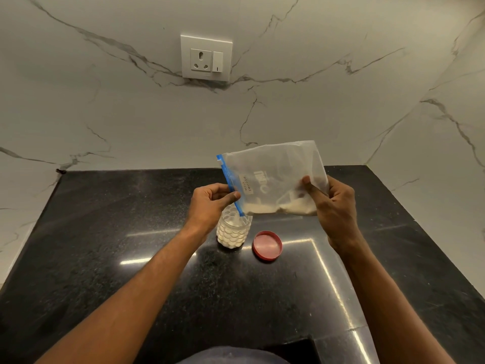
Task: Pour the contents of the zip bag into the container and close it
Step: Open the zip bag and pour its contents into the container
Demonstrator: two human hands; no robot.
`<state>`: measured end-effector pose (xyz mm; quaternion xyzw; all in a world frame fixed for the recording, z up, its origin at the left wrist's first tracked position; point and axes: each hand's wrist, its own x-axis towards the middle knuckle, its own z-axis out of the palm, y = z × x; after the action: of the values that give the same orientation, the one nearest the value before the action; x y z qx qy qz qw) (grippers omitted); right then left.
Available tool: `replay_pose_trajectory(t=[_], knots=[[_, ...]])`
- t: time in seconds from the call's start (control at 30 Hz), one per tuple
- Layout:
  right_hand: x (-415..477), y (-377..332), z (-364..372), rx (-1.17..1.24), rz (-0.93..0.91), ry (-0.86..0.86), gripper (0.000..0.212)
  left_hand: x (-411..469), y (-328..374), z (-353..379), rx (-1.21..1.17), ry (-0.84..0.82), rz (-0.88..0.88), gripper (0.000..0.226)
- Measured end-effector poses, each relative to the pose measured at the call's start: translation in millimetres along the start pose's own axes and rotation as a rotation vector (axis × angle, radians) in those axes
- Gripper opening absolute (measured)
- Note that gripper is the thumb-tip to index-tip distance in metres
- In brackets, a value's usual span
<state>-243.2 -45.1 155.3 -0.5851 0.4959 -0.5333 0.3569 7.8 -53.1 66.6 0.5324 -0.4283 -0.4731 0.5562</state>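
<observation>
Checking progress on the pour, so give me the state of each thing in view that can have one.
zip bag: held up sideways, mouth corner over the jar, powder still inside.
container: upright, uncapped, mostly full of white powder.
red lid: off, lying on the counter beside the container.
left hand: pinching the blue zip edge.
right hand: gripping the bag's bottom end.
wall switch: position unclear.

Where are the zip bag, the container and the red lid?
zip bag (275, 177): head view, middle of its clear face.
container (232, 235): head view, its patterned side wall.
red lid (267, 245): head view, centre of its inner face.
</observation>
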Motion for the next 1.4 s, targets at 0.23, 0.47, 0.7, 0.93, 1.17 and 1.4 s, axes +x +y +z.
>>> replay_pose_trajectory(t=[0.23,0.47,0.7,0.93,1.17,1.4], knots=[[0.3,-2.9,-0.4,0.044,0.021,0.016,0.022,-1.3,-0.1,1.0,-0.021,-0.001,-0.011,0.014],[1.1,-5.9,0.5,0.037,0.032,0.004,0.023,-4.4,0.8,-0.6,-0.059,-0.007,-0.022,0.013],[1.2,-5.0,1.1,0.046,0.053,0.011,0.017,-8.1,-2.0,-4.6,-0.086,-0.012,-0.044,0.014],[-0.2,-0.7,5.2,0.029,0.069,0.0,0.012,-12.0,-4.9,-6.1,-0.095,-0.01,-0.054,0.014],[-1.7,1.1,8.7,-0.005,0.063,0.006,0.012,-11.4,-7.3,-9.1,-0.093,0.004,-0.062,0.015],[-0.9,1.6,10.9,0.049,0.072,0.034,0.017,-12.5,-9.0,-8.6,-0.088,0.01,-0.066,0.016]])
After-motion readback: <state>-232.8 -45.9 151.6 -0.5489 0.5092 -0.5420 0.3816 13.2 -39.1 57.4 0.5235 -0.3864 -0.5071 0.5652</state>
